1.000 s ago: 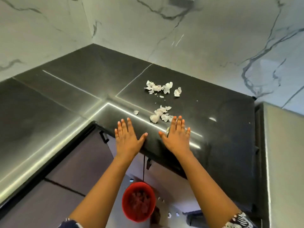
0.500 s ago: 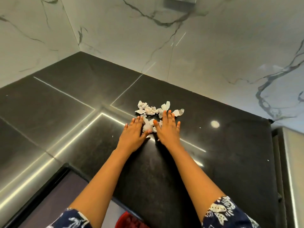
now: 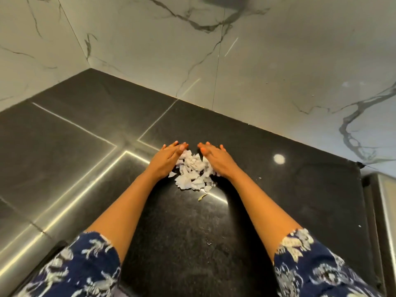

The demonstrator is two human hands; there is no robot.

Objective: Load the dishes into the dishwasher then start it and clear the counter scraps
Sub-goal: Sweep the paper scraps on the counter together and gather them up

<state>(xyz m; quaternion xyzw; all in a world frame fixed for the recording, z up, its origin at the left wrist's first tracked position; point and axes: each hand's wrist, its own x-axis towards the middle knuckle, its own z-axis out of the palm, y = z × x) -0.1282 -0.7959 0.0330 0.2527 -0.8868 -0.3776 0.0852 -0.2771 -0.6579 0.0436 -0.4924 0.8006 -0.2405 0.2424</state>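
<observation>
A heap of white paper scraps (image 3: 191, 173) lies on the black counter (image 3: 192, 232), gathered between my two hands. My left hand (image 3: 168, 157) stands on its edge at the left of the heap, fingers straight and touching it. My right hand (image 3: 215, 159) stands the same way at the right side. The fingertips of both hands nearly meet beyond the pile. One small yellowish scrap (image 3: 202, 197) lies apart, just nearer to me than the heap. No dishes or dishwasher are in view.
White marble walls (image 3: 235, 71) rise behind the counter and meet in a corner at the left. A grey metal surface (image 3: 385, 211) adjoins the counter at the right edge. Tiny crumbs (image 3: 209, 243) dot the near counter.
Both hands reached from the counter's front edge out past the scraps, turned onto their edges and drew the two scattered groups into one heap. The view moved forward, and the red bin below left the view.
</observation>
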